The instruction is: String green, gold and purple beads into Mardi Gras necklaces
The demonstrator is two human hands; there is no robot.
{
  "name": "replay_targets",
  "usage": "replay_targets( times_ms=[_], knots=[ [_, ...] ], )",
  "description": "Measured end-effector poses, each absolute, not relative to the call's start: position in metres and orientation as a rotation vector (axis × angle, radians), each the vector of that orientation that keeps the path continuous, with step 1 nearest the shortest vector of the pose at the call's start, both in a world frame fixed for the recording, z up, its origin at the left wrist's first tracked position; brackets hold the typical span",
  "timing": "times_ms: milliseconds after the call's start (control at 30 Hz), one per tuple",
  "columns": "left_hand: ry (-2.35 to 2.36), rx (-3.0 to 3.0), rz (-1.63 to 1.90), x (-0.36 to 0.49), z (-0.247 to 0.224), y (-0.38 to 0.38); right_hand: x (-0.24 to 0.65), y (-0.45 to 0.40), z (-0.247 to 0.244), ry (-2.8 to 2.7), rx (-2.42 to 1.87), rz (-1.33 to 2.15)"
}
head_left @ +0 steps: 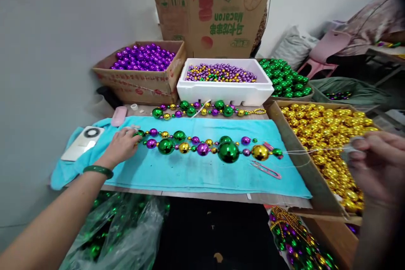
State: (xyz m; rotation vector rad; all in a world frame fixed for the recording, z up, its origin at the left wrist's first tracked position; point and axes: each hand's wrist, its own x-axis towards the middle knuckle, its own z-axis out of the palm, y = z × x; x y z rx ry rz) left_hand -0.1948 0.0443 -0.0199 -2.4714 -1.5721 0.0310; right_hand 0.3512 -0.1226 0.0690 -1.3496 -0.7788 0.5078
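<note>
My left hand [124,145], with a green bangle at the wrist, is closed on the left end of a bead strand [202,149] of green, purple and gold beads. The strand lies in two rows across a turquoise towel [190,177]. White thread [303,151] runs taut from its right end to my right hand [376,156], whose fingers pinch it above the gold beads; that hand is blurred. Pink thread snips [266,169] lie under the strand's right end. Another bead strand [191,111] rests behind the towel.
Behind stand a carton of purple beads [139,86], a white foam box [224,92] and green beads [284,78]. A carton of gold beads [292,156] is at right. A phone [82,143] lies at left, beside a pink case [119,116]. Plastic bag [126,232] below.
</note>
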Motion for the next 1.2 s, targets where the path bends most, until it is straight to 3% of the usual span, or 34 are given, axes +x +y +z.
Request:
replay_targets(
  times_ms=[200, 400, 500, 567, 733, 933, 1200],
  knots=[
    [-1.677, -2.378, 0.093, -0.138, -0.001, 0.034, 0.275, -0.104, 0.056, -0.766, -1.294, 1.047],
    [-1.303, -3.233, -0.775, 0.026, 0.013, -0.023, 0.251, -0.093, 0.07, -1.002, -1.238, 1.153],
    [-1.062, -3.613, -1.008, 0.085, -0.005, -0.042, 0.256, -0.095, 0.083, -1.06, -1.219, 1.071],
    [-1.033, -3.757, -0.978, 0.105, -0.021, -0.046, 0.263, -0.096, 0.09, -1.058, -1.216, 0.962],
    [-1.267, -3.673, -0.69, 0.099, -0.04, -0.038, 0.301, -0.092, 0.096, -0.918, -1.229, 0.727],
    [-1.462, -3.437, -0.311, 0.065, -0.04, -0.026, 0.362, -0.083, 0.071, -0.736, -1.233, 0.677],
    [-1.91, -3.395, -0.909, 0.082, -0.007, -0.016, 0.332, -0.083, 0.063, -0.845, -1.256, 0.943]
  ],
)
